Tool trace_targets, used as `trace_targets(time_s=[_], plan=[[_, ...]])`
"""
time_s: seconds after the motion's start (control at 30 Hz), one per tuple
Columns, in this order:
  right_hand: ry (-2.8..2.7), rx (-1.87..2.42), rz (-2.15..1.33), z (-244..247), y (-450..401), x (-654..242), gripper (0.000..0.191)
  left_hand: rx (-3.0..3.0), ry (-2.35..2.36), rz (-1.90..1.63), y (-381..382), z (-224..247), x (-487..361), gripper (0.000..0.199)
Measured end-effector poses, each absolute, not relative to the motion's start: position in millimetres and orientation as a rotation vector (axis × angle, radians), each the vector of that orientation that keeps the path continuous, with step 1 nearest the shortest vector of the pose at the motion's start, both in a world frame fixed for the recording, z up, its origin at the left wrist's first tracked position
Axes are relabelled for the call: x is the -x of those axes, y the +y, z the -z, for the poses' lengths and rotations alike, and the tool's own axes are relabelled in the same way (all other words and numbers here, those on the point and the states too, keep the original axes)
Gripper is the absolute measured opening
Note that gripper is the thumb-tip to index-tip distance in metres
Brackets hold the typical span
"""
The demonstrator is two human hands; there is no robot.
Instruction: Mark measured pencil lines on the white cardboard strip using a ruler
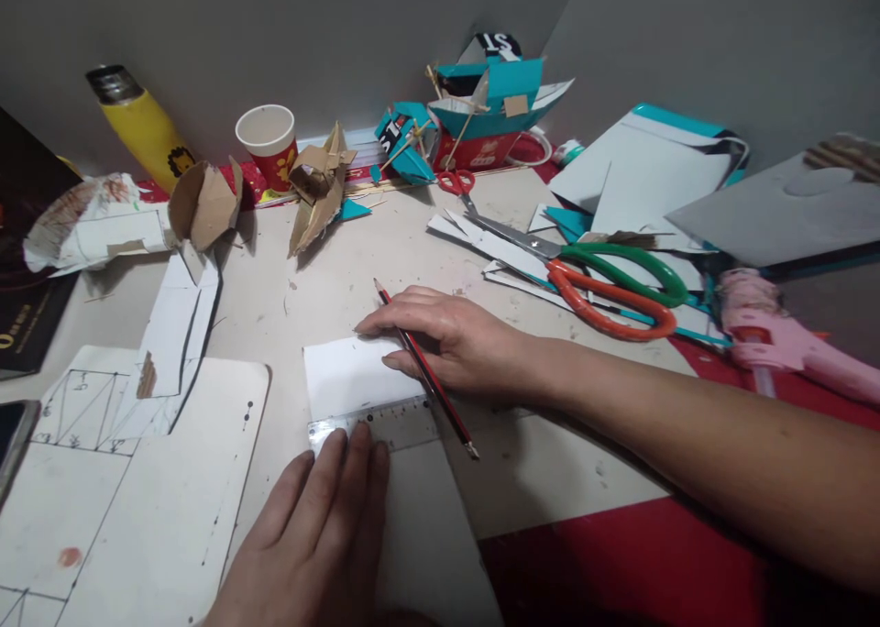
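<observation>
A person's left hand (320, 522) presses a straight, clear plastic ruler (412, 432) onto a rectangular piece of smooth white card (354, 370) on a pale bench (275, 306), its fingers extended side by side, the fingertips on the ruler's near part. Just beyond the ruler, the right hand (457, 338) curves over the card, forefinger and thumb parted, their tips at or just above its surface. A slim red-and-black wooden pencil (444, 396) is lodged in that hand, slanting across it with the point aimed away from the ruler; how firmly it is gripped cannot be told.

The ruler looks light, stiff and slick, apt to skate on the card, so pressure spread along its length, off the far edge, seems the sound hold. The card appears light and fairly stiff but liable to crease, best steadied flat or lifted by its edges. The pencil, light and rigid, should sit best in the fingers near its sharpened end.

Beyond the ruler and to its right lie metal scissors with one green and one orange handle (611, 320), and farther right, a pink plastic glue gun (760, 320). Left of the ruler is a white sheet drawn with black lines (169, 489); beyond it, a brown cardboard boat-shaped model (320, 192).
</observation>
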State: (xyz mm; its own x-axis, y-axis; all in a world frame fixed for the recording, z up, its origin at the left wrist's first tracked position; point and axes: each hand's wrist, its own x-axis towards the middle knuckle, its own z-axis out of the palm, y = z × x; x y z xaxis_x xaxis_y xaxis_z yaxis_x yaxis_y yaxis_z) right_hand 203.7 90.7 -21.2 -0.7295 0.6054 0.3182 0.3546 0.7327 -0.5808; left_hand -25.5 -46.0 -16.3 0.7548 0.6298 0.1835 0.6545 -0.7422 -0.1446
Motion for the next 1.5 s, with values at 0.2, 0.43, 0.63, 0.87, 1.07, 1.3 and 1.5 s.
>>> trace_targets(time_s=[0.2,0.43,0.63,0.87,1.07,1.3,1.5], plan=[[-2.439,0.714,-0.664,20.1,91.2,-203.8,0.026,2.753,-0.958,0.131,-41.3,11.8,26.9,0.077],[-2.448,0.729,-0.674,20.3,91.6,-204.4,0.027,2.753,-0.934,0.164,-41.7,12.0,27.5,0.076],[-2.45,0.721,-0.679,20.9,92.0,-204.7,0.028,2.746,-0.925,0.17,-40.9,13.5,29.9,0.075],[-2.449,0.738,-0.697,20.3,91.5,-205.0,0.028,2.745,-0.924,0.18,-41.7,16.2,28.4,0.077],[-2.449,0.734,-0.687,20.2,91.4,-204.4,0.027,2.737,-0.925,0.153,-43.2,13.3,29.3,0.075],[-2.451,0.732,-0.689,20.7,91.8,-204.8,0.027,2.736,-0.921,0.141,-42.7,14.3,28.3,0.08],[-2.45,0.717,-0.672,20.8,91.0,-205.2,0.026,2.754,-0.919,0.134,-42.6,12.4,28.1,0.077]])
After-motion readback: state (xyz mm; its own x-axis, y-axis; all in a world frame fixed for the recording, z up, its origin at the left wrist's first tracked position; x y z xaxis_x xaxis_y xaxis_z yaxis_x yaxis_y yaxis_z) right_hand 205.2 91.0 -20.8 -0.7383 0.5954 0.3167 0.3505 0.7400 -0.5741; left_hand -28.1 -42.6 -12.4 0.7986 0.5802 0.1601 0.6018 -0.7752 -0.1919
